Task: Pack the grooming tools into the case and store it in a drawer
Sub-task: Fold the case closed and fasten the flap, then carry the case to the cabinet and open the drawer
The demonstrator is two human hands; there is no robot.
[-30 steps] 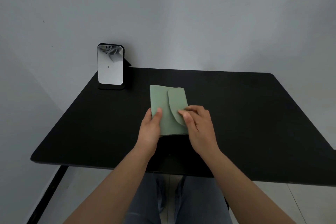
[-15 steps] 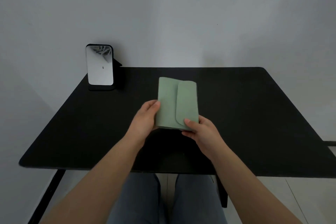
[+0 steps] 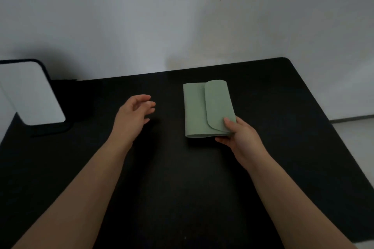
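Observation:
A pale green case with its rounded flap folded shut sits over the black table, right of centre. My right hand grips its near right corner, thumb on top of the flap and fingers underneath. My left hand hovers to the left of the case, apart from it, fingers loosely curled and holding nothing. No grooming tools are visible outside the case.
A small standing mirror in a black frame stands at the table's far left, close to my left hand. A pale wall rises behind the table. Light floor shows past the right edge.
My left hand has let go of the case and drawn away to the left. The right hand keeps its hold on the case. The camera has moved closer and lower over the table.

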